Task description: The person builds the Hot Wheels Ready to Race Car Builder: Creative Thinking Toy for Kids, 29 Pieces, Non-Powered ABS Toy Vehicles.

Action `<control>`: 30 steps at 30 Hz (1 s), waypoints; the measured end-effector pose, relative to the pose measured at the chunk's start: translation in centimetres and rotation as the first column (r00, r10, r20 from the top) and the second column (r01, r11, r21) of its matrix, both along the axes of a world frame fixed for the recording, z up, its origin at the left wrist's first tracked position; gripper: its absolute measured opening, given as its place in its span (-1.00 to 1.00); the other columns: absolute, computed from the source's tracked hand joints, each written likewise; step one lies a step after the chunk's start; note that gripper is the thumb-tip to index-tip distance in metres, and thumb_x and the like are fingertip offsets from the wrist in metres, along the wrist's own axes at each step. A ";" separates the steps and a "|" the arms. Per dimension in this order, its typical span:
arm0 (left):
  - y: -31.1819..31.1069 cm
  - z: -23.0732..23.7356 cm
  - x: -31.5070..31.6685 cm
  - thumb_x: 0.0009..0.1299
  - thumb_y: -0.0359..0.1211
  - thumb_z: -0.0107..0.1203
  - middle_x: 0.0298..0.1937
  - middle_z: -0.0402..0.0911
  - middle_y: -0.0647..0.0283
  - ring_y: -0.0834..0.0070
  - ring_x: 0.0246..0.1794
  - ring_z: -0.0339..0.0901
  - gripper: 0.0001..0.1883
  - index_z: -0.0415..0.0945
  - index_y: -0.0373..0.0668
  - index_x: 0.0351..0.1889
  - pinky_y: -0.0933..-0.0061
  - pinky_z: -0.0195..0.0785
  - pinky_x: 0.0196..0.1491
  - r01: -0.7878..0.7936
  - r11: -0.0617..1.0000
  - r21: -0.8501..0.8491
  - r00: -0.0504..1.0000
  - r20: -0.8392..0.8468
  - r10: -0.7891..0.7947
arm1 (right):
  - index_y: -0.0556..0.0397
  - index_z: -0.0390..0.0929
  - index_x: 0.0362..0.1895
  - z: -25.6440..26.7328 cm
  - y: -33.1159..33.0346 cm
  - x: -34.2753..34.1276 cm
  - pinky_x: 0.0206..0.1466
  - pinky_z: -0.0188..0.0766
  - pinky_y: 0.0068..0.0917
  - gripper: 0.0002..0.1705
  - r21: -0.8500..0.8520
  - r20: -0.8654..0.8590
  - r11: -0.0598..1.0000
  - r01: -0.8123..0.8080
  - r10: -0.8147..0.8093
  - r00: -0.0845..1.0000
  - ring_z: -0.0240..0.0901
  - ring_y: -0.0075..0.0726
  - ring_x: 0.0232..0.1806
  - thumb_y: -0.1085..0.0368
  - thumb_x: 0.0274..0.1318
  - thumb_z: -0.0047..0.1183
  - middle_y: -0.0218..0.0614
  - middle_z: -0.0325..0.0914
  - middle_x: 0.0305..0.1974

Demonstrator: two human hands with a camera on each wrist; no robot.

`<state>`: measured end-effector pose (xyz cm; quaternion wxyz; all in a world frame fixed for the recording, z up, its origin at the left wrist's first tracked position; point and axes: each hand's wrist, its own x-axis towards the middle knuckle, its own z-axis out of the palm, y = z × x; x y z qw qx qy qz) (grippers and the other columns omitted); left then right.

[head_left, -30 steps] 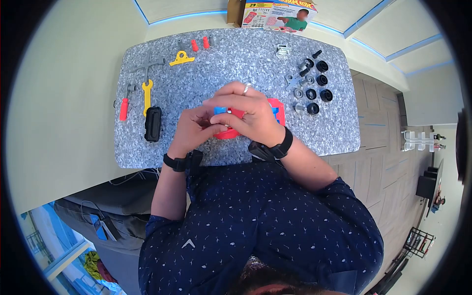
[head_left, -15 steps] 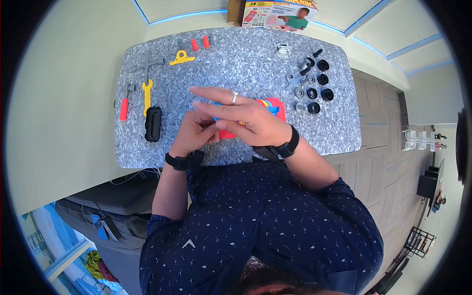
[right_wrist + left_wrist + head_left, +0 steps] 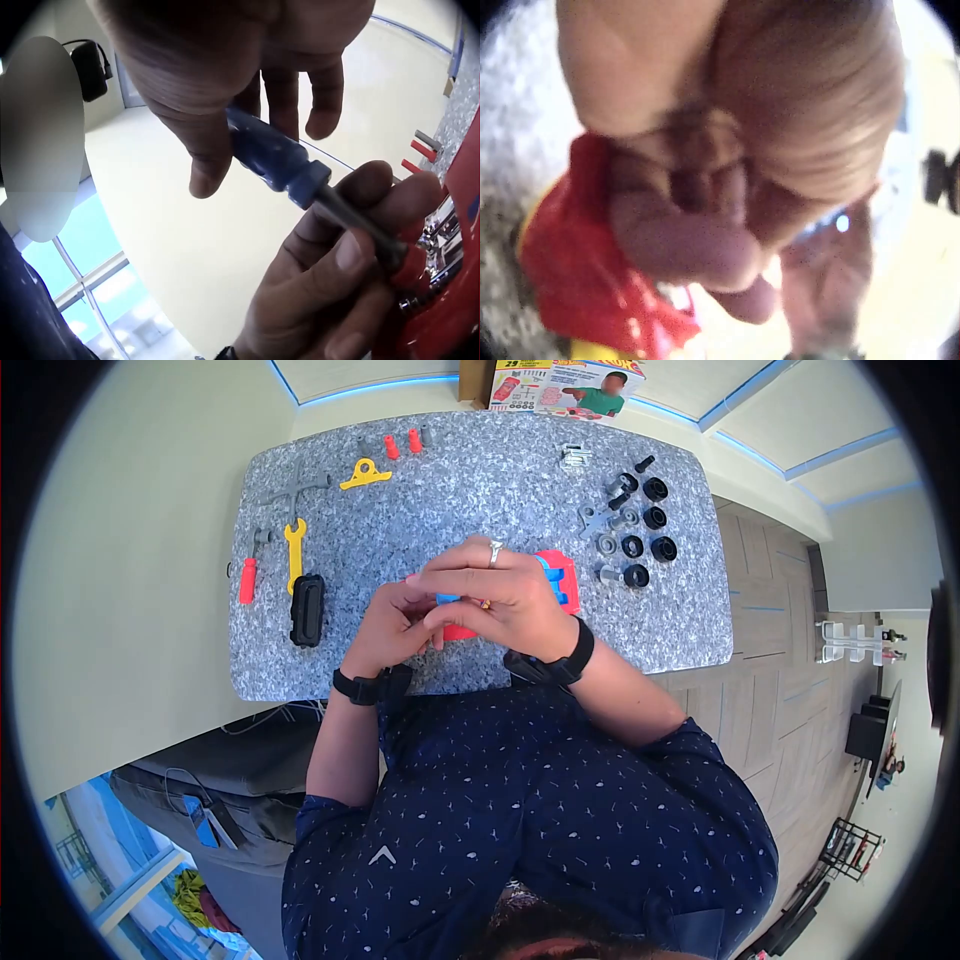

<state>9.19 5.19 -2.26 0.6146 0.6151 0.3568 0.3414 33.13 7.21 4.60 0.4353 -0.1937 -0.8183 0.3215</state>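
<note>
Blue-handled, grey-shafted, a toy screwdriver (image 3: 271,155) runs down to a small red piece (image 3: 412,271) on the red toy car (image 3: 571,588). My right hand (image 3: 512,598) holds its handle between thumb and fingers. Lower on the shaft, close to the tip, the thumb and fingers of my left hand (image 3: 392,628) pinch it. Chrome engine-like parts (image 3: 444,238) show on the car beside the fingertips. From above, the hands cover much of the car, and the tip is hidden behind fingers.
Left on the table lie a black tray-like part (image 3: 308,610), a yellow wrench (image 3: 295,555), a red-handled hammer (image 3: 248,580) and a grey cross wrench (image 3: 297,488). Several black wheels (image 3: 655,518) are at the right. A toy box (image 3: 560,388) stands beyond the far edge.
The right hand's fingers stretched out to the left half a second ago and are now bent back over the screwdriver handle. The left hand has stayed in nearly the same place.
</note>
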 end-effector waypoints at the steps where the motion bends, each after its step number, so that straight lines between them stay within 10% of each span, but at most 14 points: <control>1: 0.0 0.1 0.1 0.68 -0.36 0.34 -0.41 0.78 0.34 0.66 -0.48 0.70 -0.87 0.79 -0.23 0.02 0.59 0.46 -0.47 -0.002 1.000 -0.029 1.000 0.019 0.002 | 0.04 0.83 0.37 0.6 -0.2 -0.1 0.24 0.72 -0.25 -0.45 0.005 0.002 1.000 0.016 -0.016 1.000 0.79 -0.12 0.27 0.42 0.28 0.52 -0.08 0.72 0.48; 6: -0.3 -0.3 -0.1 0.66 -0.37 0.36 -0.37 0.79 0.31 0.64 -0.47 0.71 -0.83 0.77 -0.24 0.10 0.60 0.45 -0.48 -0.016 0.999 -0.028 0.999 0.042 0.017 | 0.00 0.85 0.35 0.0 -0.5 -0.4 0.23 0.71 -0.25 -0.43 -0.147 -0.090 0.988 -0.045 0.032 0.995 0.79 -0.06 0.22 0.38 0.22 0.57 -0.09 0.75 0.43; 11: -0.2 1.0 0.6 0.65 -0.49 0.26 -0.37 0.81 0.32 0.64 -0.43 0.74 -0.89 0.79 -0.25 0.02 0.58 0.46 -0.46 -0.027 0.997 -0.075 0.999 0.023 0.029 | -0.02 0.79 0.45 1.2 -0.5 -0.5 0.29 0.71 -0.13 -0.40 0.068 0.024 0.994 0.080 -0.082 0.996 0.77 0.15 0.34 0.42 0.33 0.47 -0.03 0.69 0.51; 25: 0.1 -1.3 -0.1 0.48 -0.42 0.52 -0.10 0.85 0.21 0.54 -0.21 0.78 -0.68 0.75 -0.26 0.14 0.43 0.60 -0.21 -0.061 0.998 -0.026 0.998 -0.005 0.061 | 0.02 0.70 0.52 0.5 -0.8 -0.9 0.34 0.72 -0.17 -0.36 -0.123 0.007 0.992 -0.039 0.040 0.999 0.81 -0.01 0.27 0.52 0.37 0.37 -0.10 0.73 0.48; 30: 0.8 1.8 1.8 0.31 -0.10 0.69 0.16 0.82 0.23 0.25 0.23 0.71 -0.42 0.77 -0.12 0.22 0.01 0.49 0.28 -0.141 0.790 0.596 0.932 -0.189 0.309 | 0.02 0.71 0.49 1.1 -0.4 0.1 0.41 0.68 -0.12 -0.38 -0.219 0.011 0.974 -0.057 0.061 0.998 0.78 0.07 0.33 0.55 0.37 0.33 -0.09 0.76 0.42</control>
